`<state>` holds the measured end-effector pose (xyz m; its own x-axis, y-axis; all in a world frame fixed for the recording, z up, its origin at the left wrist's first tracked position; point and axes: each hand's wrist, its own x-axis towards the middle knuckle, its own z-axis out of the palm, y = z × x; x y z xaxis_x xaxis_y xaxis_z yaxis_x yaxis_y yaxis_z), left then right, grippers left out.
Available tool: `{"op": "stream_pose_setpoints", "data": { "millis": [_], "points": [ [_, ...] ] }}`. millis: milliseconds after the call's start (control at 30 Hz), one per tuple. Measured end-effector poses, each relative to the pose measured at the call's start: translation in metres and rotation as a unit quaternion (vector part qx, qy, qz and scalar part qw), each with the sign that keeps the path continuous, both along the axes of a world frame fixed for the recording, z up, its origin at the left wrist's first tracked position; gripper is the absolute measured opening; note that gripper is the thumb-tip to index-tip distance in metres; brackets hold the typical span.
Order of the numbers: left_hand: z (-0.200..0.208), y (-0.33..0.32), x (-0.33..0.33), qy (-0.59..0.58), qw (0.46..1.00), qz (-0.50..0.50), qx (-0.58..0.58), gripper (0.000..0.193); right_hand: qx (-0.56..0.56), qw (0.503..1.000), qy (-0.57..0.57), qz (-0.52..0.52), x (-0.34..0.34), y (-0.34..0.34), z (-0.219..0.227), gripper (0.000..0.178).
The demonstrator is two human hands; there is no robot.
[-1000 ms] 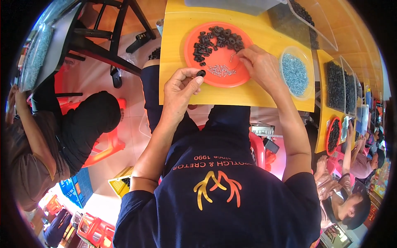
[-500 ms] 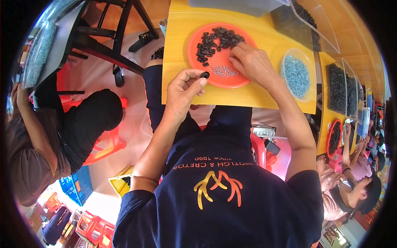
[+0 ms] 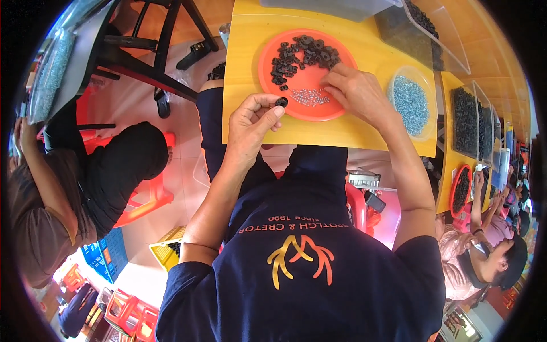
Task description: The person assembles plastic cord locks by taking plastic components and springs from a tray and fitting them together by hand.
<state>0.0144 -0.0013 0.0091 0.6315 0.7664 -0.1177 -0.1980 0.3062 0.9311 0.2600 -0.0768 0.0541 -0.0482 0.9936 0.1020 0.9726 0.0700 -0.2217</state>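
Note:
My left hand (image 3: 253, 119) pinches one small black ring (image 3: 281, 102) between thumb and forefinger, just off the lower left rim of an orange plate (image 3: 265, 64). The plate holds a pile of black rings (image 3: 302, 54) at its far side and a scatter of tiny silver parts (image 3: 310, 96) at its near side. My right hand (image 3: 359, 94) rests on the plate's right part, fingertips down between the ring pile and the silver parts. Whether those fingers grip anything is hidden.
The plate lies on a yellow board (image 3: 245, 45). A clear bowl of bluish silver parts (image 3: 411, 102) stands to its right, with clear bins of black parts (image 3: 466, 119) beyond. One person sits on a red stool (image 3: 145, 199) at left, another (image 3: 484, 256) at lower right.
My right hand's fingertips shifted slightly over the plate and back. My left hand kept the black ring at the plate's rim.

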Motion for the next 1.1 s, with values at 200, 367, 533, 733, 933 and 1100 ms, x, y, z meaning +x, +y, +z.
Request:
{"op": "stream_pose_setpoints", "data": {
  "millis": [200, 367, 533, 733, 933, 1100],
  "points": [
    [0.002, -0.001, 0.001, 0.011, 1.000, -0.001, 0.005, 0.018, -0.015, 1.000, -0.020, -0.006, -0.008, -0.002, 0.000, 0.015],
    [0.002, -0.001, 0.001, 0.009, 1.000, -0.009, 0.002, 0.018, 0.020, 0.999, -0.018, -0.023, -0.009, 0.000, -0.004, 0.013],
    [0.002, 0.000, 0.002, 0.009, 1.000, -0.009, 0.005, 0.018, 0.058, 0.993, 0.075, -0.065, -0.008, 0.002, -0.011, 0.011],
    [0.002, 0.001, 0.004, -0.002, 1.000, -0.012, 0.000, 0.019, 0.001, 0.905, 0.420, -0.068, -0.021, 0.000, 0.001, 0.014],
    [0.005, 0.000, 0.005, 0.002, 0.999, -0.039, 0.026, 0.018, -0.083, 0.820, 0.564, -0.053, -0.045, -0.002, 0.020, 0.008],
    [0.008, -0.001, 0.001, -0.006, 0.995, -0.083, 0.054, 0.017, -0.119, 0.811, 0.573, -0.028, -0.049, -0.006, 0.021, 0.008]
  ]
}}
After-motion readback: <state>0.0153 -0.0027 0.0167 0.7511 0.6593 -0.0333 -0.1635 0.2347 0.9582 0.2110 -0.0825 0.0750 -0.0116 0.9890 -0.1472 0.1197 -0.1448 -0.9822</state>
